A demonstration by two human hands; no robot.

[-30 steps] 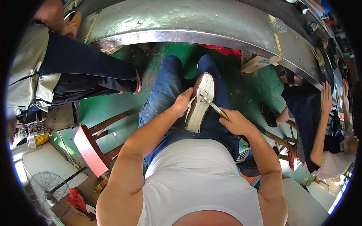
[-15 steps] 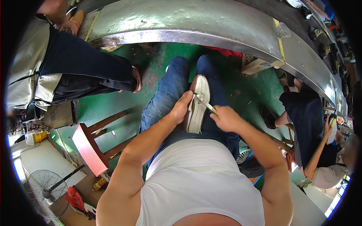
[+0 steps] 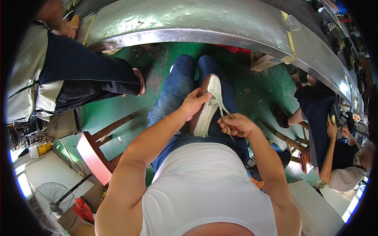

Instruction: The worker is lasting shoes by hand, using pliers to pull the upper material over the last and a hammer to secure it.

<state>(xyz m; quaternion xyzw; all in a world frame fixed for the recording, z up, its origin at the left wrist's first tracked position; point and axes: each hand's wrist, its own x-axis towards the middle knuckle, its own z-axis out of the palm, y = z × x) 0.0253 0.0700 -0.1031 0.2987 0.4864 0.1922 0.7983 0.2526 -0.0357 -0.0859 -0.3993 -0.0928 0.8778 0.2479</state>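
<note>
A shoe (image 3: 205, 116) with brown sides and a long cream-white face turned up leans over my thighs, toe pointing away. My left hand (image 3: 195, 103) grips its left side near the middle, thumb pressed on the white face. Pale, narrow strips (image 3: 215, 100) loop over the shoe's right edge and run down toward my right hand (image 3: 239, 125). Closed around a slim hand tool (image 3: 227, 126) with a brownish-yellow handle and a thin pointed end, that hand sits right of the shoe. Its exact kind is too small to tell.
A long metal-topped bench (image 3: 189, 24) curves across the far side, a plastic cup (image 3: 291, 23) on it. People work at left and right. A wooden stool (image 3: 94, 157) stands left, near a wire fan (image 3: 55, 202); another stool (image 3: 301, 151) is at right.
My right hand has drawn back toward me and turned, taking the tool off the shoe's face. My left thumb has moved onto that face, and the shoe has tilted; the pale strips now stand out.
</note>
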